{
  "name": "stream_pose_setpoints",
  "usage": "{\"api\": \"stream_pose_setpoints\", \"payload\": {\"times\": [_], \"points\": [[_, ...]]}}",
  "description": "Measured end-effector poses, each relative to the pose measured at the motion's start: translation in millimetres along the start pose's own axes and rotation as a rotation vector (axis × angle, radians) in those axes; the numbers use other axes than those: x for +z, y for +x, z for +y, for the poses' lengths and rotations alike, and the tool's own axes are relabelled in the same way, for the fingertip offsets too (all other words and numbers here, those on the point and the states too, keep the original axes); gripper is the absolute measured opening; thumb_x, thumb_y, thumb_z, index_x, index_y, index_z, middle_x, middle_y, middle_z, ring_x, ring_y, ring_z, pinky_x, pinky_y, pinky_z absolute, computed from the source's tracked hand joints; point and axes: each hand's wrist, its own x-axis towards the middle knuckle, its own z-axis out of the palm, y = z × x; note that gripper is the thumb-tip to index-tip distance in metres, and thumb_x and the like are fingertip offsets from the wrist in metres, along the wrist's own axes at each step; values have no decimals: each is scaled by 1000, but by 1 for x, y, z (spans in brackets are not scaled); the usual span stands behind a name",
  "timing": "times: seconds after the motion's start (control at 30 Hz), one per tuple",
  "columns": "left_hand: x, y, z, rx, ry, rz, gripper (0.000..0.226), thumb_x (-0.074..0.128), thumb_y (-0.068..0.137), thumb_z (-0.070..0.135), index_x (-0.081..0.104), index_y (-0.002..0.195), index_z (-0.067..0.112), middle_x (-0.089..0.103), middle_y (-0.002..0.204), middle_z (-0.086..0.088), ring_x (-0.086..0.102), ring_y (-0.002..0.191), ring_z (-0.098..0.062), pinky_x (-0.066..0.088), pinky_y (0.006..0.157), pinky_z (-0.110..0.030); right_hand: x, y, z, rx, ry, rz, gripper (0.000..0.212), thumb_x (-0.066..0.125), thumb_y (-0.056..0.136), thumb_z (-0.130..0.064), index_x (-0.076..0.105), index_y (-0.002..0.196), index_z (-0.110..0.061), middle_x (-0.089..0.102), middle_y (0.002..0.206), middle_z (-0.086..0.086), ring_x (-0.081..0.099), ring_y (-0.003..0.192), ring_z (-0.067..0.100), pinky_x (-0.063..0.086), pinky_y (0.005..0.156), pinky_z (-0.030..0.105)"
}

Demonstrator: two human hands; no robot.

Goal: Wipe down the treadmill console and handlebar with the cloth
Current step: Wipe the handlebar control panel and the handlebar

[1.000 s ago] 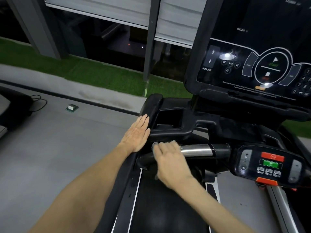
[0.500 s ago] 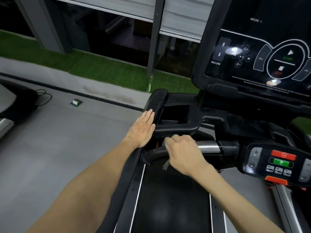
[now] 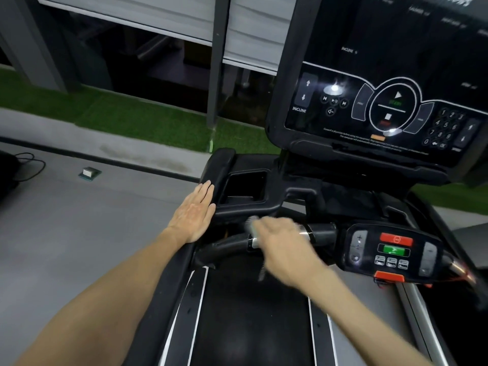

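The left hand (image 3: 194,213) lies flat, fingers straight and pressed together, palm against the outer side of the treadmill's black tray arm (image 3: 237,204), holding nothing. The right hand (image 3: 286,249) is smeared by motion blur; its fingers curl down over the handlebar (image 3: 227,244) with the cloth (image 3: 251,225) under them, how tightly I cannot tell. The cloth shows as a pale grey edge past the knuckles and a thin strand hanging below the bar. The handlebar is black at its left end, silver beside the hand. The console (image 3: 383,107) stands above, dark and glossy
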Motion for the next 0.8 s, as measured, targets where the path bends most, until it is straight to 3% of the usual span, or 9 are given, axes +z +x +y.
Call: {"api": "stream_pose_setpoints", "payload": {"times": [0.1, 0.23, 0.33, 0.43, 0.57, 0.67, 0.8], "points": [[0, 0, -1, 0, 9, 1, 57, 24, 107, 31, 10, 157, 6, 2, 165, -6, -1, 152, -19, -2, 121, -26, 12, -4, -17, -100, 52, 32, 67, 64, 70, -8, 47, 135, -9, 55, 108, 4, 51, 97, 24, 44, 94, 37], [1, 1, -1, -6, 26, 3, 57, 23, 107, 31, 9, 157, 6, 1, 165, -6, -2, 152, -19, -3, 121, -26, -5, -44, 30, 262, 5, 173, 75, 58, 61, 7, 49, 134, -4, 56, 115, 10, 54, 104, 30, 46, 96, 40], [2, 2, 0, -11, 40, 9, 57, 23, 107, 31, 9, 156, 6, 1, 165, -7, -2, 152, -20, -2, 121, -27, -5, -58, 36, 369, -54, 162, 79, 64, 59, 13, 45, 135, 4, 51, 128, 18, 48, 121, 36, 39, 106, 45], [2, 2, 1, -9, 42, 6, 57, 23, 107, 31, 9, 156, 5, 2, 165, -8, -1, 152, -21, -2, 121, -28, 8, -47, 14, 286, -18, 185, 79, 58, 59, 15, 46, 136, 2, 49, 136, 18, 44, 128, 38, 35, 107, 50], [1, 2, 3, -9, 67, -2, 57, 22, 107, 30, 9, 156, 5, 2, 165, -9, 0, 152, -21, 0, 123, -30, 34, -20, -42, -28, -24, 114, 67, 40, 73, -3, 47, 139, -3, 49, 142, 15, 44, 132, 33, 37, 109, 48], [-1, 2, 3, -8, 83, -16, 57, 20, 107, 30, 7, 156, 5, 0, 165, -8, -2, 152, -20, 1, 123, -30, 48, 0, -73, -95, -43, 24, 70, 69, 73, -15, 47, 139, -6, 50, 141, 13, 46, 132, 31, 36, 111, 44], [-1, 1, 0, -4, 29, -17, 56, 23, 107, 30, 10, 156, 6, 3, 165, -7, 0, 152, -20, 4, 123, -32, 54, 9, -83, -179, -111, -8, 67, 73, 74, -23, 51, 136, -8, 55, 134, 8, 49, 127, 27, 35, 112, 39]]}}
